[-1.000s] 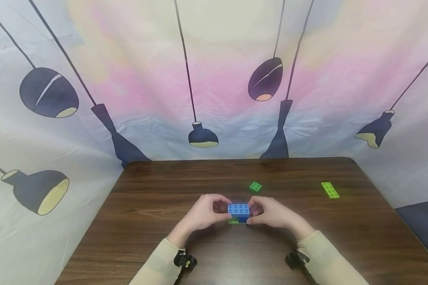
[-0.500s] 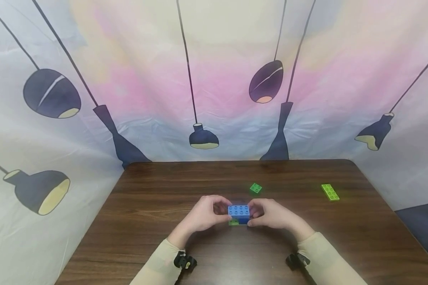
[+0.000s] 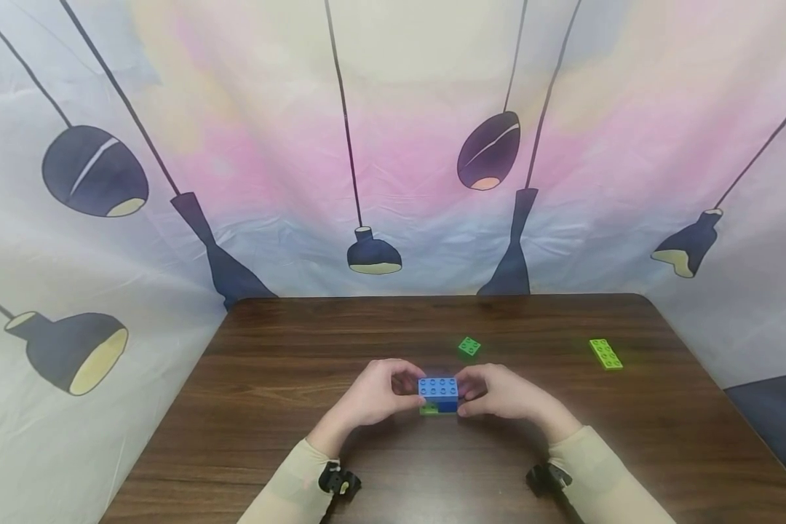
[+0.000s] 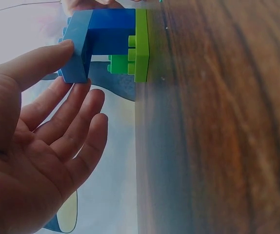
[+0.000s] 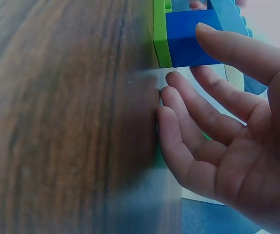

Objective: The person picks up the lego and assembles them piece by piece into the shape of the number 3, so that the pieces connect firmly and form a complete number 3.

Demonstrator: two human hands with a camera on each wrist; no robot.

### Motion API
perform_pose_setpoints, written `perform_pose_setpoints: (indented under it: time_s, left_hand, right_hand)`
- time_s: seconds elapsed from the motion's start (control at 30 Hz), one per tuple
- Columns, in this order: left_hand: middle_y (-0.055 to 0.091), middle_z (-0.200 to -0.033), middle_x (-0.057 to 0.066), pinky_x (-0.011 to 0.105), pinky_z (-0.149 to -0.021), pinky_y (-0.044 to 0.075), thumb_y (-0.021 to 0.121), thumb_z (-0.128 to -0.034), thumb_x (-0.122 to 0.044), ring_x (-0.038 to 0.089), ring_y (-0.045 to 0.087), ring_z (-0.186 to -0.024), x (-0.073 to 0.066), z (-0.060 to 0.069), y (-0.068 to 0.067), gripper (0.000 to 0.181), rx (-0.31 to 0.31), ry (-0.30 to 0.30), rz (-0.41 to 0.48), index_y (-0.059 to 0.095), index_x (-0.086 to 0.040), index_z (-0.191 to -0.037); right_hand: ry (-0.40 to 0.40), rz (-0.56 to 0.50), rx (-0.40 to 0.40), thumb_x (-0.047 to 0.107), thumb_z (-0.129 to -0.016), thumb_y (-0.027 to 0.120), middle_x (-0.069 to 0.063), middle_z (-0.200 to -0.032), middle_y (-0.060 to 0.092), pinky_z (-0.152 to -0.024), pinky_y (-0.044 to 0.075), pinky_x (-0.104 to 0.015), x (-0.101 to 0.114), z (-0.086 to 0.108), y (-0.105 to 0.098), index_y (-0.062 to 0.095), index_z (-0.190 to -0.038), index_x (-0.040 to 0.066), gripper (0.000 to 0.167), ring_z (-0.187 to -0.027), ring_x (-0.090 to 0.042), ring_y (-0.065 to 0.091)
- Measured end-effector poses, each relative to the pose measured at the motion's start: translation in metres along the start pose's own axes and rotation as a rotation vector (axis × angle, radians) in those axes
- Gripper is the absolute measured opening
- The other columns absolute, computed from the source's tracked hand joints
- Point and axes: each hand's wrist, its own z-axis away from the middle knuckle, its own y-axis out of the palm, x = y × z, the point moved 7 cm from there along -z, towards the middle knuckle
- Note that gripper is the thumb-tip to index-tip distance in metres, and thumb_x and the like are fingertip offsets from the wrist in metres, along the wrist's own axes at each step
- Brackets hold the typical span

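Observation:
In the head view, a small stack of building bricks stands on the table between both hands. A light blue eight-stud brick (image 3: pixel 438 387) tops it. Below lie a dark blue brick (image 5: pixel 189 39) at the right and a lime green plate (image 4: pixel 142 46) on the table; under the left overhang is a gap. Behind the gap, the left wrist view shows a green block (image 4: pixel 119 64). My left hand (image 3: pixel 376 393) pinches the light blue brick's left end with thumb and fingertips. My right hand (image 3: pixel 498 393) pinches the dark blue brick, its other fingers loosely bent.
A green four-stud brick (image 3: pixel 469 346) lies behind the stack. Farther right is a lime green eight-stud brick (image 3: pixel 605 354). The dark wooden table (image 3: pixel 288 335) ends at a cloth backdrop (image 3: pixel 419 145) printed with lamps.
The head view shifted slightly. My right thumb has slid a little to the right along the stack's near edge. The bricks and my left hand keep their places.

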Motion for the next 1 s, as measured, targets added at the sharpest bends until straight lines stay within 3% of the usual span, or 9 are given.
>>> perform_pose_setpoints:
  time_s: [0.37, 0.7, 0.9, 1.0]
  left_hand:
    - [0.073, -0.098, -0.003, 0.03, -0.076, 0.057, 0.088, -0.0897, -0.016, 0.01, 0.067, -0.086, 0.0, -0.004, -0.001, 0.03, 0.001, 0.014, 0.013, 0.077, -0.013, -0.117]
    - [0.073, -0.098, -0.004, 0.03, -0.074, 0.057, 0.089, -0.0899, -0.018, 0.01, 0.066, -0.085, -0.001, -0.004, -0.002, 0.03, -0.008, 0.009, 0.003, 0.077, -0.015, -0.118]
    - [0.073, -0.098, -0.004, 0.03, -0.072, 0.057, 0.089, -0.0899, -0.02, 0.012, 0.066, -0.084, 0.0, -0.002, 0.0, 0.032, -0.003, -0.012, 0.008, 0.077, -0.014, -0.119]
    - [0.072, -0.098, -0.006, 0.03, -0.072, 0.057, 0.089, -0.0896, -0.019, 0.012, 0.066, -0.085, 0.001, -0.001, 0.0, 0.032, -0.004, -0.013, 0.001, 0.077, -0.014, -0.118]
  right_hand:
    - [0.006, 0.032, -0.06, 0.024, -0.095, 0.084, 0.002, -0.114, 0.077, -0.087, 0.061, -0.042, 0.0, 0.002, -0.014, 0.073, -0.127, 0.011, 0.037, -0.106, -0.021, 0.073]
    - [0.015, 0.084, -0.211, 0.03, -0.098, 0.081, 0.005, -0.114, 0.075, -0.092, 0.058, -0.046, -0.001, 0.004, -0.036, 0.075, -0.126, 0.016, 0.032, -0.108, -0.018, 0.07]
    - [0.035, 0.073, -0.382, 0.02, -0.097, 0.081, -0.004, -0.121, 0.075, -0.097, 0.057, -0.052, 0.0, 0.01, -0.053, 0.072, -0.131, 0.01, 0.037, -0.113, -0.025, 0.071]
    - [0.036, 0.09, -0.426, 0.016, -0.097, 0.081, -0.008, -0.129, 0.074, -0.101, 0.054, -0.055, 0.001, 0.008, -0.058, 0.07, -0.135, 0.009, 0.04, -0.121, -0.031, 0.069]
